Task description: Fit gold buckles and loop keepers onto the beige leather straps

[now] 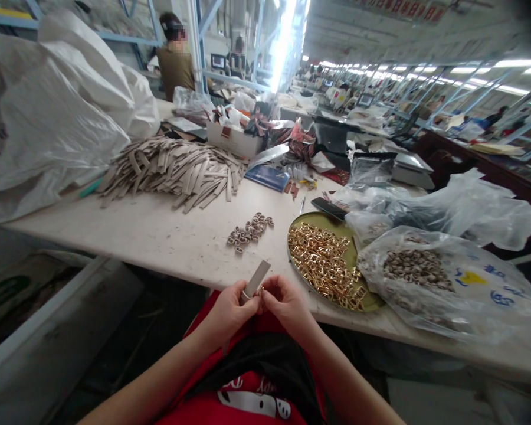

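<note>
My left hand [228, 308] grips a narrow beige leather strap [256, 281] that sticks up between my hands. My right hand [287, 305] pinches a small item against the strap, too small to identify and partly hidden by my fingers. Just ahead lies a small heap of beige leather loops [248, 231]. To the right, a round olive-gold tray [331, 222] holds a heap of gold metal buckles [323, 264]. My right hand is close to the tray's near rim. A clear plastic bag [446, 283] holds more loops.
The long white table [159, 230] carries a big heap of beige leather strips [172, 170], a black phone [330, 208] on the tray, and a cardboard box [232, 139]. A white sack [57, 112] bulges at left. A co-worker [174, 71] sits beyond it. The table's near edge runs past my lap.
</note>
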The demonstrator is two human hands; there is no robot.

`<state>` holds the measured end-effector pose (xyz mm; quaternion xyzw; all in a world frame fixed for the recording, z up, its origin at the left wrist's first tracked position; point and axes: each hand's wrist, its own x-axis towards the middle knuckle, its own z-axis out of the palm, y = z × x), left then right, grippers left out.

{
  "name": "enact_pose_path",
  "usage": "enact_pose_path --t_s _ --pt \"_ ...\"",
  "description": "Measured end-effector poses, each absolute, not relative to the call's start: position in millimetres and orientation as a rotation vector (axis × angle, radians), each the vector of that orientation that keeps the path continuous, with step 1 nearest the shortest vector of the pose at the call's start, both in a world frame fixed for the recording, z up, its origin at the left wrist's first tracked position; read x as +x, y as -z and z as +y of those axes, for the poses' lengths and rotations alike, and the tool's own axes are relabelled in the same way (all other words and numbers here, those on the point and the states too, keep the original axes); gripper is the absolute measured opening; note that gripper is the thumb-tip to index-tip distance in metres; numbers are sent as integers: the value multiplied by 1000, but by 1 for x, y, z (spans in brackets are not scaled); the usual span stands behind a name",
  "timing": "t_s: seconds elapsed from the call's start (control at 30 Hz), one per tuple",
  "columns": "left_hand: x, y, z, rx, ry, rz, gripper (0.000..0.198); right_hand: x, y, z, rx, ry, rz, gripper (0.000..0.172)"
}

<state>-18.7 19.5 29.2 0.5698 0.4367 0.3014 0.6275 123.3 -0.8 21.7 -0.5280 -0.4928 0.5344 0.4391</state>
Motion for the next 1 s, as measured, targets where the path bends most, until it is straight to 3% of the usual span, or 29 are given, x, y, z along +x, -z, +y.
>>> enact_pose_path --t_s 0.07,0.17,0.43,0.7,0.87,1.0 --pt "-21 -25 20 1388 -663 1000 17 125 -23 -2 -1392 -1129 -1401 2" --pt "-23 -22 25 1394 -657 984 17 128 -28 -2 -1417 -1003 -1507 7" --pt "-16 -25 34 1267 -729 1048 24 122 -17 0 -1029 -1653 -978 41" --pt "-21 -6 44 1430 -564 1010 23 134 5 11 -1161 -1492 -783 24" --pt "-35 -4 39 1473 -495 1063 30 133 3 13 -1055 -1555 -259 28" --pt "-35 -14 33 1516 -394 1002 29 124 2 5 -1001 -1694 -161 30"
